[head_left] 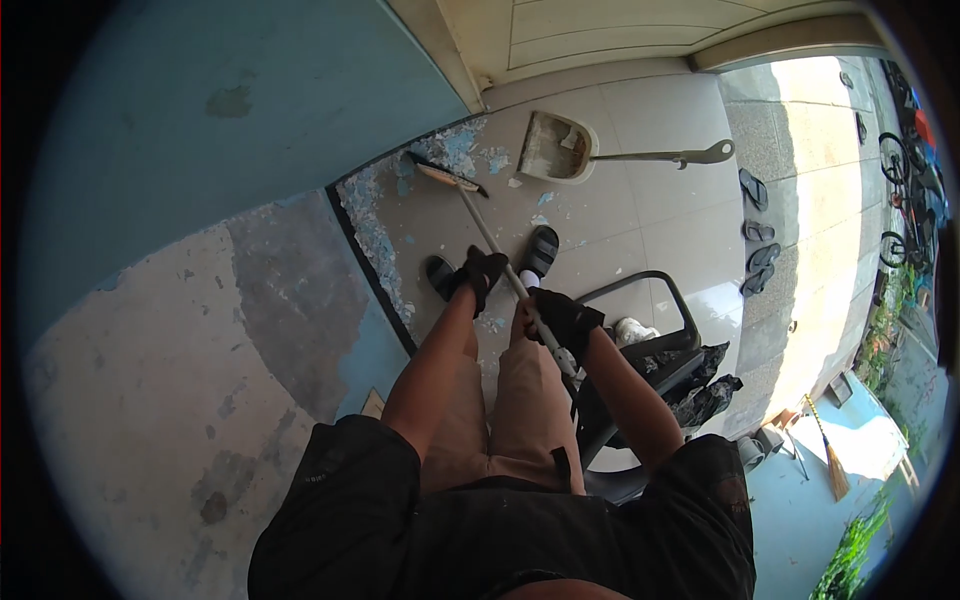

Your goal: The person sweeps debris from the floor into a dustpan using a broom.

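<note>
The left hand (565, 320) and the right hand (484, 274) are both closed around the broom (449, 178), its head at eleven o'clock beside paint flakes (372, 228) on the floor (600, 232). The dustpan (558, 146) lies at twelve o'clock; the chair (640, 370) stands at four, near the left hand.

daylight glares white along the right, the walls sit dimmer, and edges bend into black.

Floor (610, 225) lies open ahead of the right hand (565, 320); a chair (672, 343) crowds its right. A wall (290, 310) bounds the space left of the left hand (483, 275).
</note>
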`<action>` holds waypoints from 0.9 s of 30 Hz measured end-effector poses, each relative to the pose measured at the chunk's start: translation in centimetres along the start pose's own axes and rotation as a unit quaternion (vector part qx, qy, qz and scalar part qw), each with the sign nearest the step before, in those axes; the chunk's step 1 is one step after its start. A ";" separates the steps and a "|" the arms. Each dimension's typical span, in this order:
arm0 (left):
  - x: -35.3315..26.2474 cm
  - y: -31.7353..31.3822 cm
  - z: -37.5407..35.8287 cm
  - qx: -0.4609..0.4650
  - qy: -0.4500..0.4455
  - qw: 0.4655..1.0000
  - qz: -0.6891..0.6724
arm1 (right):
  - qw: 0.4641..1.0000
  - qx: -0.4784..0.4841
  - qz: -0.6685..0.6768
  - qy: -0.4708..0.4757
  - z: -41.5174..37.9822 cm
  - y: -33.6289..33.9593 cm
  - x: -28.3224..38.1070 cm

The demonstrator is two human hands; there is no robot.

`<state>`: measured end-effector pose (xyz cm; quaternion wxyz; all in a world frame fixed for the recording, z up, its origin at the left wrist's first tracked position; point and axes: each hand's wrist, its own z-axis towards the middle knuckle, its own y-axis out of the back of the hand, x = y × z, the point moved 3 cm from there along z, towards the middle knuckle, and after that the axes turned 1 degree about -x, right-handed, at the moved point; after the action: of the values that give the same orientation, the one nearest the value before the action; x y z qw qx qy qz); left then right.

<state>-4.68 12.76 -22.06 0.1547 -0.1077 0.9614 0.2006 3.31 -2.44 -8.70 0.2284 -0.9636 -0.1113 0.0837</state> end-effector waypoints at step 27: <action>-34.6 -8.5 -6.4 -0.051 -0.541 0.839 -0.029 | 0.921 -0.127 -0.364 0.048 -14.4 11.6 -4.8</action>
<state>28.10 7.44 -7.73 0.6502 -0.0181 0.7095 0.2711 3.75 -19.85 -0.85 0.1242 -0.8803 -0.4531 -0.0662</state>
